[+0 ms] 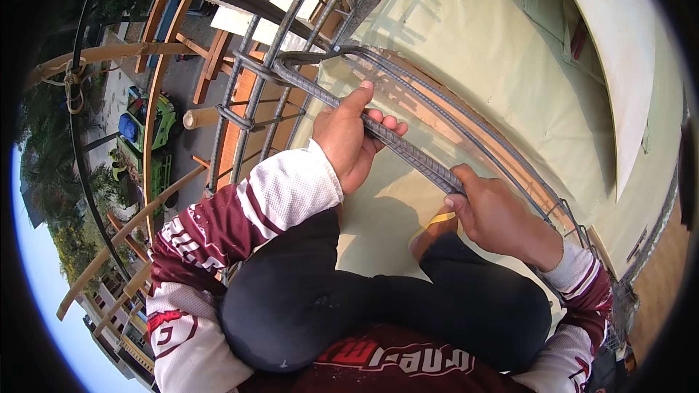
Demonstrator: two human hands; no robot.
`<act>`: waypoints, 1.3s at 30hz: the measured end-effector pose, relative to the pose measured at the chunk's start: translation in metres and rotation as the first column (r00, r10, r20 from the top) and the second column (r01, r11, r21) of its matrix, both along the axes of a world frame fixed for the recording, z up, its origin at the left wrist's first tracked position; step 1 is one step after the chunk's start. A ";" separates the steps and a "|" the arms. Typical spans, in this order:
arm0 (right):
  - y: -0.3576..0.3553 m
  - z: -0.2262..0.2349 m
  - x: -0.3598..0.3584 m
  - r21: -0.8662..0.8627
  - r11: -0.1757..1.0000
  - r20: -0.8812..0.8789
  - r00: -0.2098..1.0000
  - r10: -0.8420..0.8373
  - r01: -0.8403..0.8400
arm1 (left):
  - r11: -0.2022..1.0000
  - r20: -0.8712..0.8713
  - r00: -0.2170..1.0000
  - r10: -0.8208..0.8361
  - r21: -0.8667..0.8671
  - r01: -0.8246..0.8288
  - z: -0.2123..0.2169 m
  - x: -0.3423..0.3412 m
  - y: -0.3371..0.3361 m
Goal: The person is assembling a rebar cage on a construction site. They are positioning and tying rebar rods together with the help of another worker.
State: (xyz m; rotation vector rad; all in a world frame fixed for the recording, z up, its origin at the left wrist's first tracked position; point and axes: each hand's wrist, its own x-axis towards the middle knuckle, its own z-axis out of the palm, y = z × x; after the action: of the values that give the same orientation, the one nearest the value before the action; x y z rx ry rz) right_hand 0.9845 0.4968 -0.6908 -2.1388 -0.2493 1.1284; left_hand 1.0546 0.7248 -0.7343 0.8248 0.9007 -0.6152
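Observation:
A ribbed steel rebar (413,156) slants across the middle, held in both my hands. Its upper left part bends round at the upright steel bars (251,94). Partway along it sits my left hand (348,140), closed round the bar with the thumb on top and fingertips showing beyond. My right hand (502,217) grips the lower right end, thumb along its near side; most of its fingers are hidden underneath. Beyond the hands, more long bars (466,125) run in parallel toward the lower right, over a wooden board.
Pale cream sheeting (502,58) covers the surfaces beneath and ahead of me. Wooden poles (131,225) and planks form scaffolding on the left, above a drop to a street with a green truck (149,138). A curved white panel (619,51) rises at the right.

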 end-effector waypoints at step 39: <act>0.196 -0.191 0.130 0.169 -0.042 -0.986 0.168 -0.015 0.985 | 0.964 0.090 0.962 0.256 0.044 -0.261 -0.026 -0.018 -0.009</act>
State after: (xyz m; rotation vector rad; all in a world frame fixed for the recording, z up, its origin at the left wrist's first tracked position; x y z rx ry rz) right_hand 1.1144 0.6924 -0.8814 -0.2107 0.5230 0.7916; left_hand 1.0362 0.7161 -0.7603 0.7614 0.9337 -0.3262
